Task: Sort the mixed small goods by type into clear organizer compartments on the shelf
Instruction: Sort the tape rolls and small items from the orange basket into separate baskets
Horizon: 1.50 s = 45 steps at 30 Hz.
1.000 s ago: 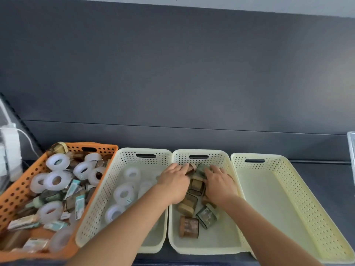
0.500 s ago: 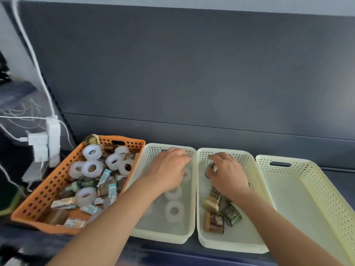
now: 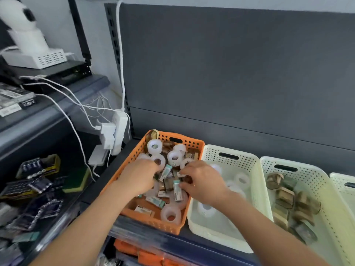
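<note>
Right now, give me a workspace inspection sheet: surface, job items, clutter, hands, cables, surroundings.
surface: dark shelf, baskets side by side.
job's things: orange basket, loose rolls and small boxes mixed; first cream basket, white rolls; second cream basket, brown rolls; third cream basket, mostly out of frame.
clutter: battery packs, sponge, lower left.
hands: left hand, right hand, both in orange basket, grip unclear.
cables: white cables to hanging power strip.
surroundings: dark back panel; white devices upper left.
</note>
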### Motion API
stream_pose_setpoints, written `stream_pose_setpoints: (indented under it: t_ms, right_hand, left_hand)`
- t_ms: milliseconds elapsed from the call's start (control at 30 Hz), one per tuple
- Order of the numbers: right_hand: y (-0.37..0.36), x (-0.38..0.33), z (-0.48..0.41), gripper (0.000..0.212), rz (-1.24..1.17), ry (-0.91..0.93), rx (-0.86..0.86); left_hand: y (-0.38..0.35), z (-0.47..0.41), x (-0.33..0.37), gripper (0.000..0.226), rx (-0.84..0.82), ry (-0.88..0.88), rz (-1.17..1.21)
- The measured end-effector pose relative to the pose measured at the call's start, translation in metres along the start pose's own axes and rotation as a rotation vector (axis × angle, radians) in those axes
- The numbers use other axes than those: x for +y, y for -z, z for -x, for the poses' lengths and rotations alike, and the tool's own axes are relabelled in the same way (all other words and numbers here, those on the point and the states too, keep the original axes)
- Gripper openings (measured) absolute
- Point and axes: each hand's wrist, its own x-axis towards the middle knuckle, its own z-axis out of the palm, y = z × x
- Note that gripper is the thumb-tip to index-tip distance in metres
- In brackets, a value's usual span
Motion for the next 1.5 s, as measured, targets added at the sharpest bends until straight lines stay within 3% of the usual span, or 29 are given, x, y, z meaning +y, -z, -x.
stream_pose_setpoints:
  t_ms: [33,133,300,467,667,733,867,1000,1133,1334,1500]
  right_hand:
    - [-0.005,-0.007,-0.006,0.026,0.012,0.007,-0.032]
    - [-0.018,-0.023,-0.022,0.029,0.101,0.017,-0.133]
    - [-0.037,-0.038,-0.04,0.032,0.29,-0.035,-0.275]
    - [-0.048,-0.039,-0.047,0.028,0.31,-0.072,-0.253]
    - [-0.052,-0.04,-0.055,0.04,0.124,-0.107,0.031]
    - [-0.056,-0.042,-0.061,0.046,0.133,-0.082,0.033]
    - [-0.059,-0.04,-0.068,0.035,0.116,-0.128,0.027]
    - [-0.055,-0.036,-0.067,0.022,-0.01,-0.166,0.142]
    - [-0.04,-0.032,-0.062,0.019,-0.149,-0.175,0.334]
    - [-0.007,-0.001,-0.031,0.018,-0.153,-0.244,0.579]
    - [0.01,0.048,0.015,0.016,-0.047,-0.397,0.562]
  left_hand:
    - [-0.005,0.002,-0.006,0.008,-0.028,0.001,0.001]
    - [-0.02,0.005,-0.017,0.01,-0.094,-0.014,0.025]
    - [-0.038,0.002,-0.025,0.021,-0.069,-0.111,-0.006]
    - [-0.042,-0.001,-0.03,0.019,-0.039,-0.157,0.0]
    - [-0.044,-0.004,-0.036,0.02,-0.023,-0.172,0.075]
    - [-0.044,-0.003,-0.04,0.019,-0.02,-0.168,0.133]
    - [-0.043,0.0,-0.046,0.016,-0.017,-0.161,0.209]
    - [-0.038,0.001,-0.052,0.015,0.014,-0.126,0.29]
    - [-0.021,-0.004,-0.047,0.022,0.109,-0.121,0.392]
    - [0.011,-0.019,0.001,0.025,0.38,-0.185,0.533]
    - [0.011,-0.037,0.064,0.024,0.426,-0.299,0.477]
